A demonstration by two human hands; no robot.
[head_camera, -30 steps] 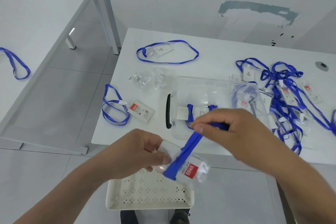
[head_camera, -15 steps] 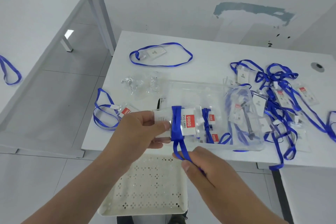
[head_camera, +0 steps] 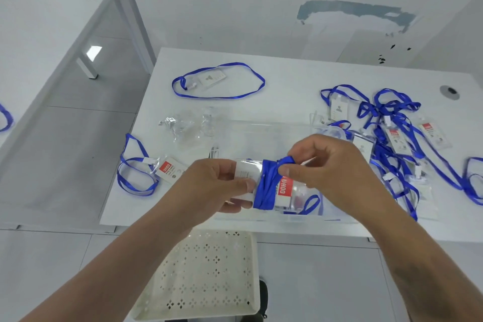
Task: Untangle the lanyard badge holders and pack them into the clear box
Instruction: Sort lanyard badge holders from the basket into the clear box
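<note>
Head view: left hand (head_camera: 222, 185) grips the badge holder (head_camera: 261, 185); right hand (head_camera: 326, 165) fingers pinch its blue lanyard (head_camera: 266, 191), winding. Next: tuck the end, drop the bundle into the clear box (head_camera: 261, 131).

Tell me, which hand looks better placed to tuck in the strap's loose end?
The right hand, probably: it already pinches the blue strap end, while the left hand holds the badge holder.

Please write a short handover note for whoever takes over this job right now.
Left hand holds the badge holder by one end.
Right hand pinches the blue strap wound round it.
Clear box on the table, behind the hands, has some holders in it.
Done: this strap is nearly wrapped.
Left: pack it, then the tangle at right and two loose lanyards at left.
</note>
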